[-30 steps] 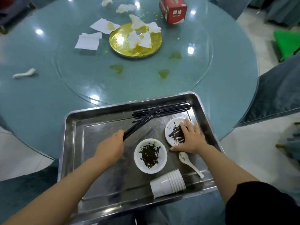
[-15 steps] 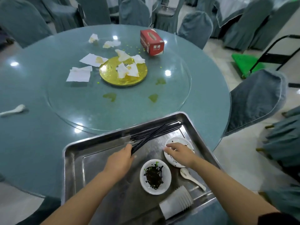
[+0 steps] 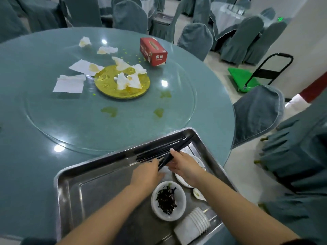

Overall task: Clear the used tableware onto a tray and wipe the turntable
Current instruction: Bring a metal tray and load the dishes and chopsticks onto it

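Now both hands, left hand (image 3: 147, 174) and right hand (image 3: 184, 165), grip thin black chopsticks (image 3: 159, 152) above the steel tray (image 3: 92, 183).

Surface (image 3: 26, 156) – grey-green, speckled; turntable (image 3: 70, 121) clear with yellow-green smears. Disc (image 3: 108, 85) gold, embossed. Napkins (image 3: 69, 84) white, yellow-stained. Box (image 3: 153, 52) red with white lettering. Tray (image 3: 99, 183) silver; chopsticks (image 3: 159, 152) black; bowl (image 3: 169, 200) and cups (image 3: 192, 225) white – bowl holds black scraps.

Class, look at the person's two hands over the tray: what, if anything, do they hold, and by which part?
Both hands hold the black chopsticks: the left hand at their near ends, the right hand slightly further along the bundle.
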### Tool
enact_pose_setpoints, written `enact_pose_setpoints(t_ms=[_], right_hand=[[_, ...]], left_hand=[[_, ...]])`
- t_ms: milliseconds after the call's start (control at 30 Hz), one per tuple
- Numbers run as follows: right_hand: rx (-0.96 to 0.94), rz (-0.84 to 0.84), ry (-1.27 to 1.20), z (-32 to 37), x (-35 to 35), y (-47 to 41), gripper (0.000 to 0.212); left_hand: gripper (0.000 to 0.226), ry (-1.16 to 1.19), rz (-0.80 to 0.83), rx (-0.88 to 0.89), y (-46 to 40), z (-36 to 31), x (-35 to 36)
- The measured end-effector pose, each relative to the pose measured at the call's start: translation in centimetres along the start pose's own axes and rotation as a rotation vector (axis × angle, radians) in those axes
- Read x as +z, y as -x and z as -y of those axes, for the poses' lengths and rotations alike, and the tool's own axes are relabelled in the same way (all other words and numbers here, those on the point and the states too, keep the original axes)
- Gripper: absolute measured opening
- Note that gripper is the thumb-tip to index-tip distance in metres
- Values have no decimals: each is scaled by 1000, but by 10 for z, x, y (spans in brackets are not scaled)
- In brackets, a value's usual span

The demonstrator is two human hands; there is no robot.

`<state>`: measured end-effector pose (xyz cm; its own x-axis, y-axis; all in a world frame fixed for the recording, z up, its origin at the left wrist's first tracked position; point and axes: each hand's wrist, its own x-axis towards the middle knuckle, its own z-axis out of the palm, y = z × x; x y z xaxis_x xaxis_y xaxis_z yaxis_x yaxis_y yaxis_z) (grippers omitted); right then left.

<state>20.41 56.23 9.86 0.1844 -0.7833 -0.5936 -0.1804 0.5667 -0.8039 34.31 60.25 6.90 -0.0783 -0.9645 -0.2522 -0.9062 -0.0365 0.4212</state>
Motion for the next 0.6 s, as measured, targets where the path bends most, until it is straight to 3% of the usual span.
enact_pose_setpoints(t_ms=[200,600], right_hand=[[33,-62,-217,-7,14,-11,33],[-7,-105,-252,9,-4,-12,27]], left_hand=[[22,96,12,18,0,1,5],[42,166,131,134,3,-18,-5]])
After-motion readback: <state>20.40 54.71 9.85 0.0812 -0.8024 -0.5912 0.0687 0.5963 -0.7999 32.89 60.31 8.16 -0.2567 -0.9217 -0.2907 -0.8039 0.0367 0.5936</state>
